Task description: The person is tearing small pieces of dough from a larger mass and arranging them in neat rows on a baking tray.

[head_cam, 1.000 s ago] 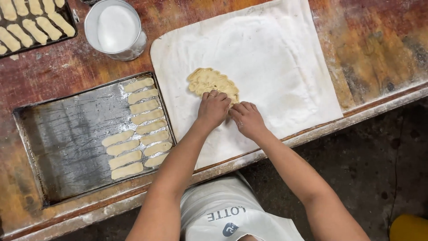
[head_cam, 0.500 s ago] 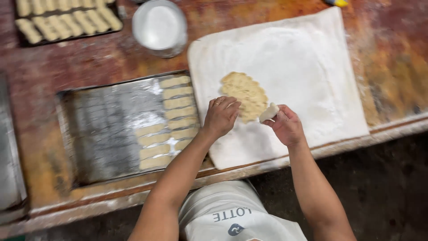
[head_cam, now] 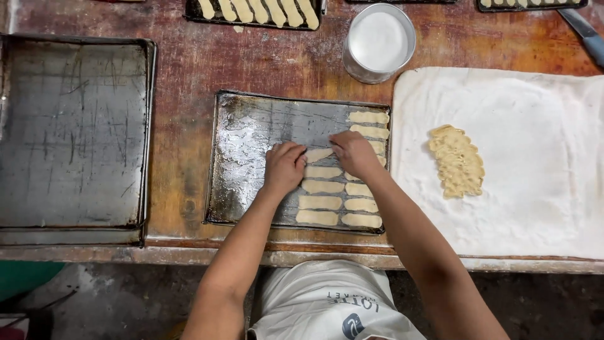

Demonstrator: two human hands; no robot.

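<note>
— Dough strip (head_cam: 318, 154) on the middle baking tray (head_cam: 251, 132): which way does it lie?

— I see its long axis running left to right across the tray, level with the bench (head_cam: 182, 69) edge, same as its neighbours; it sits at the top of the left column.

— And the hands?

— My feed shows the left hand (head_cam: 284, 165) and the right hand (head_cam: 353, 153) flat, fingers down, pressing either end of that strip; they are near each other but not touching; neither is closed around it.

— What differs from half a second back?

— Then both hands were over on the white cloth (head_cam: 535, 214) at the dough slab (head_cam: 457, 160), the right pinching a cut piece; now they are on the tray and the slab lies alone.

— Counts?

— I count about ten strips on this tray, in two columns, some partly hidden by the right hand; one empty tray (head_cam: 72, 132) at the left; one round tin of flour (head_cam: 379, 41); five strips on the tray at the top edge (head_cam: 251, 11).
</note>
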